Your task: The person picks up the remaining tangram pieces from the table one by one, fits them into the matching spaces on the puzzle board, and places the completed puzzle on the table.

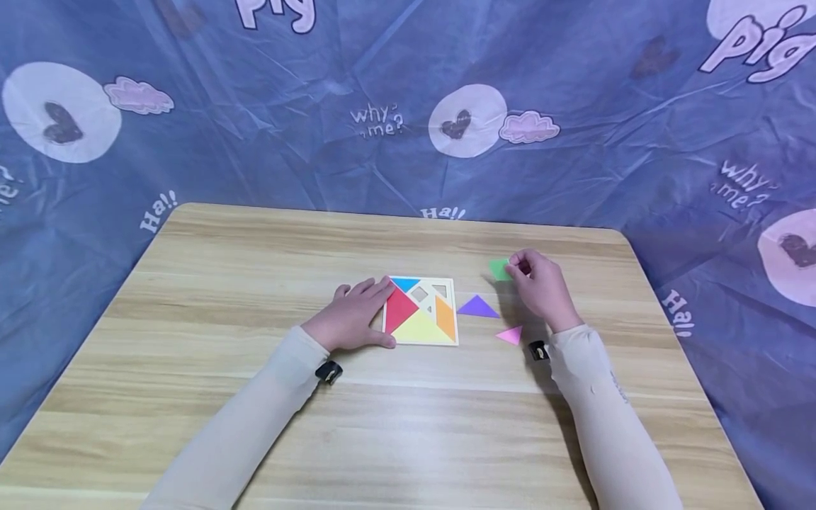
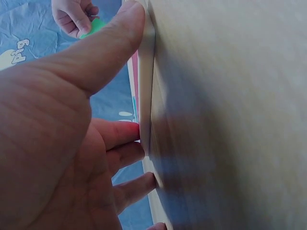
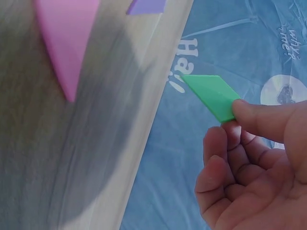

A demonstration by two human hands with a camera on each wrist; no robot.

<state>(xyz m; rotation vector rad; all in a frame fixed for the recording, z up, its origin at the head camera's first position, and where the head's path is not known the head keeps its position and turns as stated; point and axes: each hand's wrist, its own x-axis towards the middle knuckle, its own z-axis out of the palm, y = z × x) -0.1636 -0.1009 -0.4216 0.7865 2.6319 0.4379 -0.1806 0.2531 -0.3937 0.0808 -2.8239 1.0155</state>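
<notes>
Head | green piece (image 1: 498,269): pinched by right grip (image 1: 545,289), jutting leftward | left grip (image 1: 350,316): fingers apart, touching board (image 1: 450,292)

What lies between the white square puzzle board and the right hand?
In the head view, a flat purple triangle lies between the white square puzzle board and the right hand, with a smaller flat pink triangle lower in frame.

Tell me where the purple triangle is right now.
In the head view, the purple triangle lies on the table just right of the board, with the pink triangle nearer the person and farther right.
</notes>
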